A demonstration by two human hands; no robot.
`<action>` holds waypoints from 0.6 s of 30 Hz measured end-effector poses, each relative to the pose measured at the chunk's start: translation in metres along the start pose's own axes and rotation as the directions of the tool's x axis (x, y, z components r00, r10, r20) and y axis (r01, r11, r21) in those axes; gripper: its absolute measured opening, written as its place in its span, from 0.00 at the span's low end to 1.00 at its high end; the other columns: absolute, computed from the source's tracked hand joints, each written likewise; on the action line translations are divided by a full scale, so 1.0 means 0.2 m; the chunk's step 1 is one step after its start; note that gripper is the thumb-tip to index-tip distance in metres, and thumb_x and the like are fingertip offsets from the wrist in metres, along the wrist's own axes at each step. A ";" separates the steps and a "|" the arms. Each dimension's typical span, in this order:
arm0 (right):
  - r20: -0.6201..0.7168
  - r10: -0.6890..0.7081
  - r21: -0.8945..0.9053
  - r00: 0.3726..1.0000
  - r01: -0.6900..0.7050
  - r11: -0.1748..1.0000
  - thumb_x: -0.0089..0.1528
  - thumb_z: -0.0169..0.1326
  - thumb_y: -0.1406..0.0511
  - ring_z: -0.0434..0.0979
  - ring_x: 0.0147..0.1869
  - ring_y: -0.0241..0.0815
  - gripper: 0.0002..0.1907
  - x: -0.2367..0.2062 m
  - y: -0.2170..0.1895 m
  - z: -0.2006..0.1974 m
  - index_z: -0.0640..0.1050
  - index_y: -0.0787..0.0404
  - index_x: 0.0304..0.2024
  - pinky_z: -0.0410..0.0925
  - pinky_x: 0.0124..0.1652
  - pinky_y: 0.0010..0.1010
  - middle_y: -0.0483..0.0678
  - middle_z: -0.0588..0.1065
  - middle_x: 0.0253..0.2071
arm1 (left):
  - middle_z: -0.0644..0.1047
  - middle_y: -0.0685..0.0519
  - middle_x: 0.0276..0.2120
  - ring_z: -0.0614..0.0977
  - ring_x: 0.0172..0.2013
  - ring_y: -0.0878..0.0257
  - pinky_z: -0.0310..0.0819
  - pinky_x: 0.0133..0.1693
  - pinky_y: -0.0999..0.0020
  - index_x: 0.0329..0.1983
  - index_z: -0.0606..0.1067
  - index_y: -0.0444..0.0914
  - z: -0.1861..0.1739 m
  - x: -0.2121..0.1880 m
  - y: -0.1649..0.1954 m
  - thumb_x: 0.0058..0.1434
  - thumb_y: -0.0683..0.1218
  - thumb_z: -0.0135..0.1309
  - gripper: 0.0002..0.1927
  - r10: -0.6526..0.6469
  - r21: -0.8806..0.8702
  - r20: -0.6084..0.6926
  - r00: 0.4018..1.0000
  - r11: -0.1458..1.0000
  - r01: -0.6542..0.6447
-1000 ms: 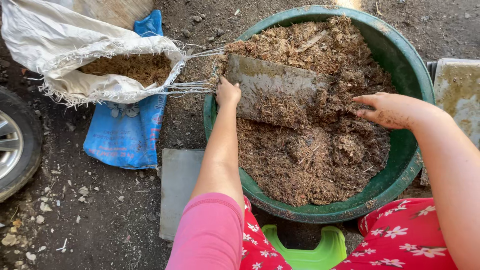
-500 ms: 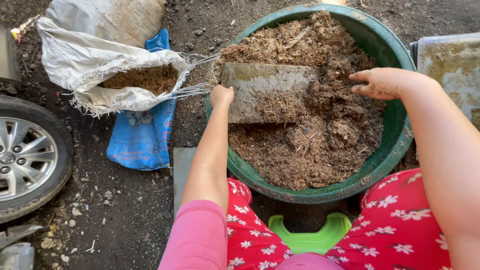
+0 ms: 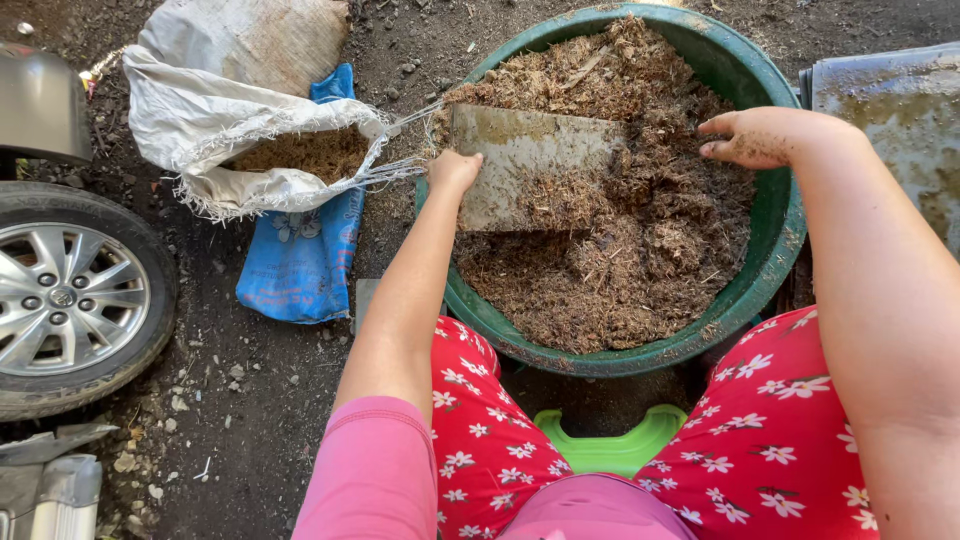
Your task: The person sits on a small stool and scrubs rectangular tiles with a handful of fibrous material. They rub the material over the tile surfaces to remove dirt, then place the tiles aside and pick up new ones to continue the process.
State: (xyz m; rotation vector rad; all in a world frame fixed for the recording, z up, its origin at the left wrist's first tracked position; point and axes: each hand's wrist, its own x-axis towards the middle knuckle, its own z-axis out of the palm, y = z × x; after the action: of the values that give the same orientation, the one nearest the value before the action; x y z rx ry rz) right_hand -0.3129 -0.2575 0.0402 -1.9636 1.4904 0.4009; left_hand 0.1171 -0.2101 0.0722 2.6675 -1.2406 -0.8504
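A large green basin (image 3: 770,250) sits on the ground between my knees, filled with brown fibrous mulch (image 3: 620,270). My left hand (image 3: 455,170) grips the left edge of a flat grey metal sheet (image 3: 530,165) that lies tilted in the mulch, partly covered by it. My right hand (image 3: 750,138) hovers over the right side of the basin with dirty fingers held loosely apart, holding nothing.
A white woven sack (image 3: 215,130) of the same brown material lies open at the left, over a blue bag (image 3: 300,260). A car wheel (image 3: 70,300) is at the far left. A green plastic stool (image 3: 610,445) is under me. A grey slab (image 3: 890,110) lies at the right.
The view has shifted so the basin sits more to the right and the wheel shows more. My left hand keeps its hold on the sheet; my right hand stays over the basin's right side.
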 end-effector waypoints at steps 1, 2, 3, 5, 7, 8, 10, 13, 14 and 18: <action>-0.002 0.000 0.003 1.000 0.000 1.000 0.67 0.47 0.46 0.64 0.76 0.55 0.34 -0.01 0.00 0.00 0.62 0.37 0.75 0.59 0.69 0.53 0.48 0.67 0.72 | 0.53 0.29 0.72 0.65 0.67 0.35 0.58 0.65 0.40 0.72 0.62 0.34 0.00 -0.02 0.02 0.63 0.63 0.57 0.42 0.012 0.009 0.000 1.000 1.000 -0.012; -0.005 0.001 0.004 1.000 -0.001 1.000 0.67 0.47 0.45 0.64 0.75 0.55 0.34 -0.02 0.00 0.00 0.62 0.37 0.75 0.60 0.69 0.53 0.48 0.67 0.72 | 0.52 0.29 0.72 0.63 0.67 0.34 0.55 0.65 0.36 0.73 0.61 0.34 0.00 -0.03 0.03 0.64 0.63 0.57 0.42 0.024 0.016 0.000 1.000 1.000 -0.024; -0.008 0.002 0.005 1.000 -0.002 1.000 0.67 0.47 0.45 0.65 0.75 0.55 0.34 -0.04 0.00 -0.01 0.62 0.37 0.75 0.60 0.69 0.54 0.48 0.67 0.72 | 0.54 0.31 0.71 0.63 0.67 0.34 0.57 0.63 0.36 0.71 0.63 0.36 0.00 -0.05 0.05 0.63 0.62 0.58 0.40 0.006 -0.006 -0.020 1.000 1.000 -0.006; -0.029 -0.006 0.022 1.000 0.007 1.000 0.66 0.48 0.45 0.65 0.75 0.55 0.34 -0.06 0.01 -0.01 0.63 0.37 0.75 0.60 0.69 0.53 0.48 0.68 0.72 | 0.59 0.35 0.69 0.64 0.65 0.36 0.60 0.61 0.37 0.67 0.66 0.39 0.00 -0.09 0.06 0.62 0.62 0.60 0.37 -0.034 -0.053 -0.059 0.998 0.998 0.031; -0.045 -0.001 0.023 0.999 0.002 1.000 0.66 0.49 0.45 0.64 0.75 0.55 0.34 -0.07 0.01 -0.02 0.63 0.37 0.75 0.60 0.69 0.53 0.47 0.68 0.72 | 0.73 0.44 0.60 0.75 0.58 0.47 0.62 0.61 0.39 0.63 0.70 0.42 0.00 -0.12 0.03 0.63 0.58 0.55 0.28 0.019 -0.118 -0.119 0.993 0.992 -0.033; -0.046 0.007 0.017 0.999 -0.006 1.000 0.66 0.49 0.45 0.64 0.75 0.55 0.34 -0.07 0.01 -0.02 0.63 0.36 0.75 0.59 0.69 0.53 0.48 0.68 0.72 | 0.80 0.49 0.55 0.80 0.55 0.52 0.63 0.60 0.41 0.61 0.72 0.44 0.01 -0.13 0.02 0.64 0.57 0.53 0.24 0.043 -0.146 -0.148 0.988 0.987 -0.064; -0.050 0.004 0.010 0.999 -0.004 1.000 0.66 0.49 0.45 0.64 0.75 0.55 0.34 -0.07 0.02 -0.01 0.63 0.36 0.75 0.59 0.68 0.53 0.48 0.68 0.71 | 0.82 0.49 0.51 0.83 0.50 0.54 0.72 0.55 0.50 0.57 0.76 0.43 0.04 -0.16 -0.01 0.67 0.57 0.51 0.20 0.205 -0.167 -0.212 0.956 0.956 -0.242; -0.064 -0.008 0.017 0.998 0.009 1.000 0.65 0.50 0.45 0.65 0.74 0.55 0.34 -0.06 0.04 -0.01 0.63 0.36 0.74 0.60 0.68 0.52 0.49 0.68 0.71 | 0.83 0.48 0.47 0.84 0.46 0.54 0.77 0.51 0.57 0.54 0.77 0.40 0.12 -0.18 -0.01 0.69 0.56 0.49 0.19 0.359 -0.213 -0.235 0.903 0.888 -0.408; -0.065 0.001 0.023 0.998 0.001 1.000 0.65 0.50 0.45 0.65 0.74 0.56 0.34 -0.06 0.04 0.00 0.64 0.36 0.74 0.61 0.68 0.52 0.49 0.69 0.71 | 0.84 0.47 0.46 0.84 0.45 0.53 0.77 0.50 0.58 0.54 0.77 0.38 0.17 -0.19 0.01 0.69 0.55 0.48 0.19 0.396 -0.235 -0.230 0.889 0.864 -0.446; -0.067 0.029 0.021 0.997 -0.028 0.999 0.65 0.50 0.45 0.66 0.74 0.56 0.34 -0.09 0.04 0.01 0.64 0.35 0.74 0.61 0.68 0.52 0.50 0.69 0.70 | 0.80 0.39 0.47 0.82 0.46 0.46 0.72 0.47 0.51 0.60 0.71 0.30 0.33 -0.29 0.07 0.75 0.56 0.44 0.25 0.583 0.041 -0.416 0.698 0.778 -0.626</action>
State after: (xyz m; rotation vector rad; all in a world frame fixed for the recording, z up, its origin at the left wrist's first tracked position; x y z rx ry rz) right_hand -0.3257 -0.2445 0.0476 -1.9596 1.5597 0.3337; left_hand 0.0434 -0.1681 0.0479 1.9618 -1.7248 -0.2239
